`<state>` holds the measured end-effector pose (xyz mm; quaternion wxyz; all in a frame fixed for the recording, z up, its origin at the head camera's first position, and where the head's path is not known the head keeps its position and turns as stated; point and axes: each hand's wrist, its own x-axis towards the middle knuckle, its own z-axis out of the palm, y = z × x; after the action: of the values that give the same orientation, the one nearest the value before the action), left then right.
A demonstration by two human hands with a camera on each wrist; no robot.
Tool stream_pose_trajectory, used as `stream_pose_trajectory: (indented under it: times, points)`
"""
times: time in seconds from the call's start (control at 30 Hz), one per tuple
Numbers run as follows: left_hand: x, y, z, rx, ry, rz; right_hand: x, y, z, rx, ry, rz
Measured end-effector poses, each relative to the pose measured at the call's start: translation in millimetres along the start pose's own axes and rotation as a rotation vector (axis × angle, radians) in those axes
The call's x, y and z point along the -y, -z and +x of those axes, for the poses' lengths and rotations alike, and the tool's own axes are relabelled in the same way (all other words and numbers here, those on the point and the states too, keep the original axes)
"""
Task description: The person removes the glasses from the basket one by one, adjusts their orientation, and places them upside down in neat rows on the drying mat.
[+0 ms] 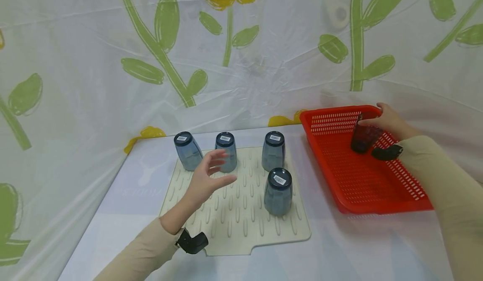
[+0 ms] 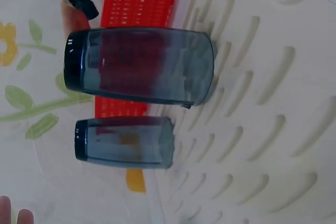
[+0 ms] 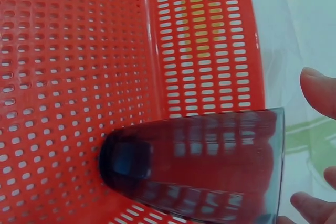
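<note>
Right now my right hand (image 1: pixel 390 121) pinches the rim of a smoky dark translucent plastic tumbler (image 1: pixel 364 137) inside the red perforated plastic basket (image 1: pixel 377 188), at its far end. The tumbler hangs tilted, its long axis running from the rim at my fingertips (image 3: pixel 320 90) down and away toward its base, which points at the basket floor; through its wall I see the red mesh. It lies directly below and in front of that hand, so the right hand is far the nearer one.

My left hand (image 1: pixel 206 180) hovers with fingers spread and relaxed, holding nothing, over the cream ribbed rubber drying mat (image 1: pixel 241 226). Four more smoky tumblers stand upside down on the mat, three in a back row (image 1: pixel 225 151) and one in front (image 1: pixel 278 191), each with a barcode sticker on its base. A white cloth printed with green and yellow flowers (image 1: pixel 166 42) hangs behind.
</note>
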<state>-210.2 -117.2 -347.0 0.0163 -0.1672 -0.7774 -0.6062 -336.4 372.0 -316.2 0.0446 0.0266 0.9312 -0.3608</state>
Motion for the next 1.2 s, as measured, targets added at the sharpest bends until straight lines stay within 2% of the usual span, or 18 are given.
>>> stream_pose_trajectory:
  times: [0.53, 0.77, 0.97, 1.07, 1.2]
  points:
    - [2.4, 20.8, -7.1, -0.048, 0.064, 0.070, -10.8, -13.9, 2.4, -0.127, -0.015, 0.065]
    - [2.6, 27.3, -8.9, -0.059, 0.075, 0.091, -19.9, -22.3, 4.4, -0.204, 0.065, 0.100]
    - [3.5, 35.0, -8.8, -0.064, 0.076, 0.125, -19.8, -23.8, 2.9, -0.197, 0.097, 0.138]
    - [2.7, 38.7, -8.5, -0.071, 0.079, 0.130, -19.5, -24.3, 1.5, -0.199, 0.074, 0.118]
    - [2.2, 43.1, -7.2, -0.078, 0.079, 0.142, -20.3, -22.9, -0.1, -0.146, 0.030, 0.090]
